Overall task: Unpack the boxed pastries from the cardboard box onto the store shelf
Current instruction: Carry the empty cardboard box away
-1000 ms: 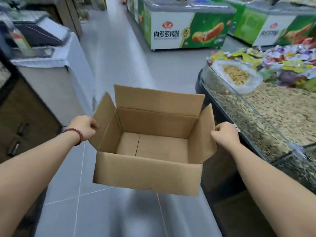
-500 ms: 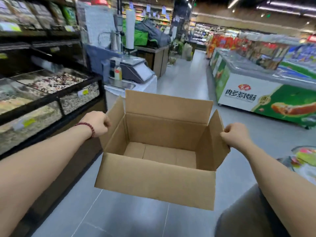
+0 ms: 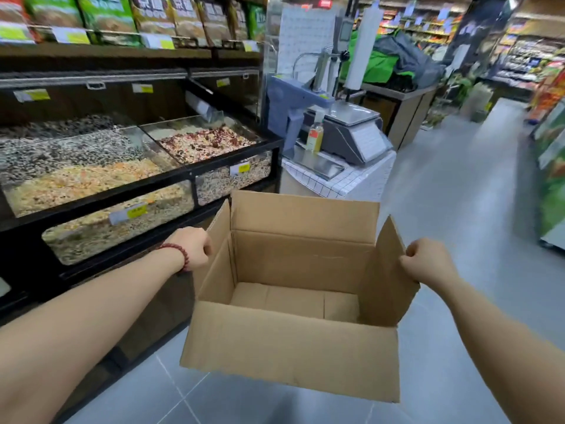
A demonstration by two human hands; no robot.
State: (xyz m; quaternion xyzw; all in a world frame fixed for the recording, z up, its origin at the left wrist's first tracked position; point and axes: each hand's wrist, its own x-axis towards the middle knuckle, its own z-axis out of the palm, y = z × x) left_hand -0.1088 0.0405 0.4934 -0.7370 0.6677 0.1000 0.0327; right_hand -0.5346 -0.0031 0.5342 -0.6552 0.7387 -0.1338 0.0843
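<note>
Grey tiled floor [image 3: 452, 215] running away up the aisle, blurred toward the right. Along the left, a dark store shelf [image 3: 101, 55] carrying bagged goods on top, and beneath it clear-fronted bulk bins [image 3: 91, 175] filled with seeds, grains and a reddish mix, yellow price tags clipped to the fronts. Beyond the bins, a desk [image 3: 357, 182] with a white gridded cover, bearing a grey weighing scale [image 3: 351, 133] and a small yellow bottle [image 3: 315, 136] just beside it. In the middle foreground, held up off the floor, the cardboard box [image 3: 290, 347] with all four flaps open and standing up (inside, only its bare brown bottom, no pastries showing). Left hand [image 3: 194, 247] at the box's left flap, fingers curled together into a fist against the flap's outer edge, apparently clamped on it though the fingertips are hidden behind the cardboard. Right hand [image 3: 426, 260] at the right flap, fingers likewise closed, pinching that flap's upper edge. Both bare forearms reaching in from the lower corners, box hanging between them, tilted slightly down toward the viewer. On the left wrist, a dark red bead bracelet [image 3: 175, 252], touching the skin just behind the hand.
</note>
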